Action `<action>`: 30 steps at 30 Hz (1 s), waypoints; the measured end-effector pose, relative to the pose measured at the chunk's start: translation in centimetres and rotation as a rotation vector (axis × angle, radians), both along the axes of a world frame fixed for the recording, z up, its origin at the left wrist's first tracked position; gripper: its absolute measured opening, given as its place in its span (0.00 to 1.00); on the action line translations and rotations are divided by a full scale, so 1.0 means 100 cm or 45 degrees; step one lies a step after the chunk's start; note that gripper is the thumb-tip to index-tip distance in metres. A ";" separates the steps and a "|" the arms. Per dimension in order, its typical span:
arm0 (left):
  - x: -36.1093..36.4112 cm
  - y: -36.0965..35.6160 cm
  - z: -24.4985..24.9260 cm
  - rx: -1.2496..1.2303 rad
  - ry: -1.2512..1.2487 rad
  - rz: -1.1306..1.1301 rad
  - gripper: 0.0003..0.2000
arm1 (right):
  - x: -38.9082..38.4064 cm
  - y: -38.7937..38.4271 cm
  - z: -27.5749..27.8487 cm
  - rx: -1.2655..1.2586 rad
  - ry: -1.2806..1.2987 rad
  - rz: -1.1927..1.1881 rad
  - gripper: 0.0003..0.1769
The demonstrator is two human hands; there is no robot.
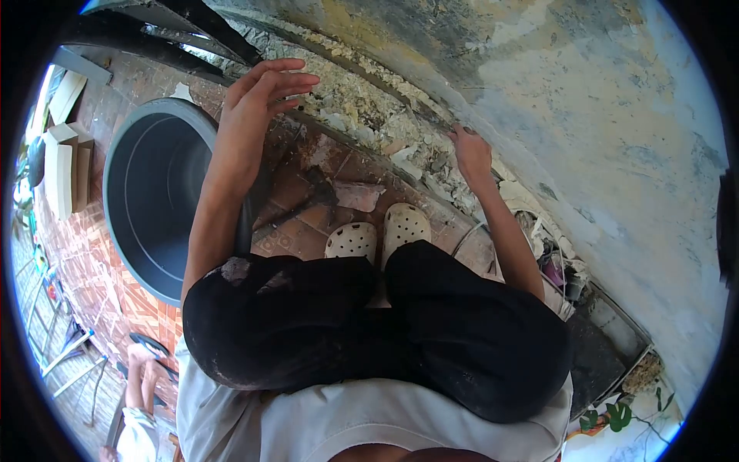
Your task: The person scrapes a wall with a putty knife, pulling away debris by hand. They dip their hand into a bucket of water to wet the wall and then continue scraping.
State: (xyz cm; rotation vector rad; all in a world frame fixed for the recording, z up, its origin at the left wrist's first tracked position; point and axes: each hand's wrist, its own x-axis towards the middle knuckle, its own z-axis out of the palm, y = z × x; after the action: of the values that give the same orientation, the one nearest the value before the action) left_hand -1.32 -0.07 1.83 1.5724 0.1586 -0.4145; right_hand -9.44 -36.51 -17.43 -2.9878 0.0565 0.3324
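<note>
My left hand hovers with fingers stretched out and nothing in them, over the near edge of a ledge of crumbled plaster. Fingers bent together, my right hand reaches to the foot of the peeling wall, where the rubble meets it. Whatever its fingertips pinch is too small to make out. Below the ledge, a dark hammer-like tool lies on the tiles beside a flat broken chip. A large grey tub stands left of my left forearm.
My white clogs rest on the tiled floor. A black metal frame stands at the upper left. Debris and a cable lie by my right arm. Cardboard pieces are beyond the tub; another person sits at lower left.
</note>
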 end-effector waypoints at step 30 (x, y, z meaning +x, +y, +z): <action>-0.002 -0.001 0.001 0.041 -0.049 0.004 0.17 | -0.070 0.029 0.002 0.123 -0.302 -0.082 0.18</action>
State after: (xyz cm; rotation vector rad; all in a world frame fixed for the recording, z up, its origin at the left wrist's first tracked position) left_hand -1.54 -0.19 1.92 1.6103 0.1386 -0.3803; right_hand -16.49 -33.64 -17.19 -2.8981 0.1088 -0.0272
